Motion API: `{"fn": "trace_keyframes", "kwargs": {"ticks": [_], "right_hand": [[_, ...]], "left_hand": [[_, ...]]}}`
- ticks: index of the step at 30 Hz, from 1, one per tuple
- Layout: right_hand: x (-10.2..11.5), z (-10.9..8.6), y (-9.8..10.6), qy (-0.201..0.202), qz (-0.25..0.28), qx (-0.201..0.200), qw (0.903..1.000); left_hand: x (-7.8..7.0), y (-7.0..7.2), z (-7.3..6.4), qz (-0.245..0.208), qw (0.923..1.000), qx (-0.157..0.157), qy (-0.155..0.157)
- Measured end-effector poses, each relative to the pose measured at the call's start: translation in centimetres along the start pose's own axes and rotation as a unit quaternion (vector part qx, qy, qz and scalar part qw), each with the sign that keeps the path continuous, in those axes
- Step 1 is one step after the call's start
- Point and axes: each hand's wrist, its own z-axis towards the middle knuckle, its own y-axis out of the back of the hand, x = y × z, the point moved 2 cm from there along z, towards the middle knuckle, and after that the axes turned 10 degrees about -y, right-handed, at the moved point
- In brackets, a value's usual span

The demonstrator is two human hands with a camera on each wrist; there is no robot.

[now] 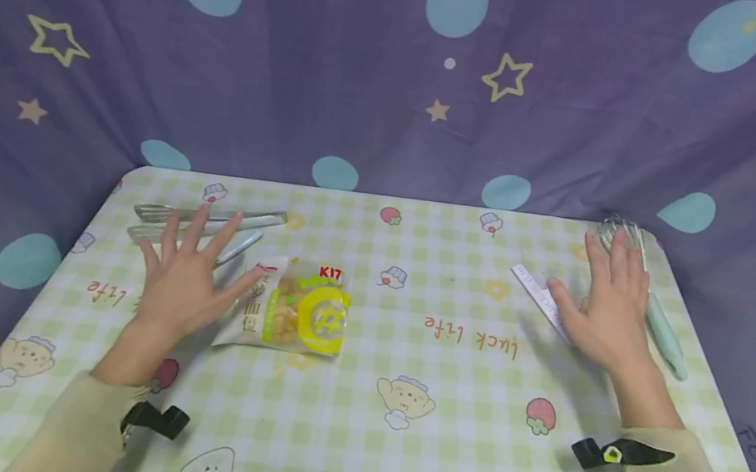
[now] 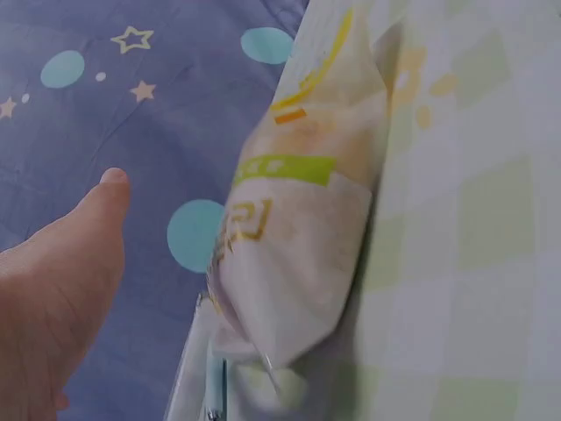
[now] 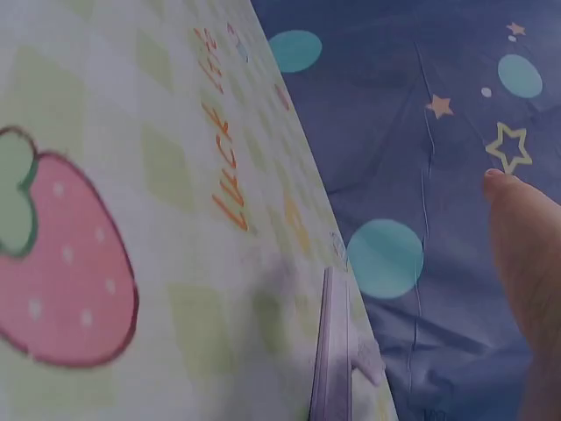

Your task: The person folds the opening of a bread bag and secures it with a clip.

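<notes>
My left hand (image 1: pixel 183 286) is held with fingers spread, over the left part of the table, and grips nothing. Its thumb overlaps the edge of a clear and white snack bag (image 1: pixel 324 328) with yellow and green print. Behind those fingers lie metal tongs (image 1: pixel 267 217) and a slim light-blue handled thing (image 1: pixel 241 247), partly hidden. On the other side, my right hand (image 1: pixel 604 310) is also spread and holds nothing. A pale ruler-like strip with markings (image 1: pixel 533 291) lies by its thumb. Beyond the fingers is a whisk with a mint-green handle (image 1: pixel 666 337), its middle covered by the hand.
A green-checked cloth with cartoon prints covers the table (image 1: pixel 343 432). Purple curtain (image 1: pixel 315 73) with stars and blue ovals hangs behind and at both sides. Black camera straps (image 1: pixel 156 420) sit on both wrists over beige sleeves.
</notes>
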Motion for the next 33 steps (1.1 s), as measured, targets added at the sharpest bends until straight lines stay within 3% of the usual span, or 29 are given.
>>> {"fn": "trace_keyframes", "kwargs": {"ticks": [9, 19, 27, 33], "right_hand": [[3.5, 0.5, -1.6, 0.042, 0.048, 0.003, 0.998], [7.7, 0.7, -4.4, 0.073, 0.07, 0.039, 0.9941], [11.5, 0.3, -7.4, 0.078, 0.077, 0.087, 0.9902], [14.0, -0.2, -9.4, 0.086, 0.077, 0.121, 0.9859]], "left_hand": [[-0.9, -0.4, 1.4, -0.007, 0.999, -0.027, -0.034], [-2.3, -1.8, 3.6, -0.042, 0.9967, -0.022, -0.066], [-3.1, -3.2, 4.8, -0.094, 0.9925, -0.001, -0.078], [-3.4, -4.1, 5.3, -0.1, 0.9913, 0.042, -0.074]]}}
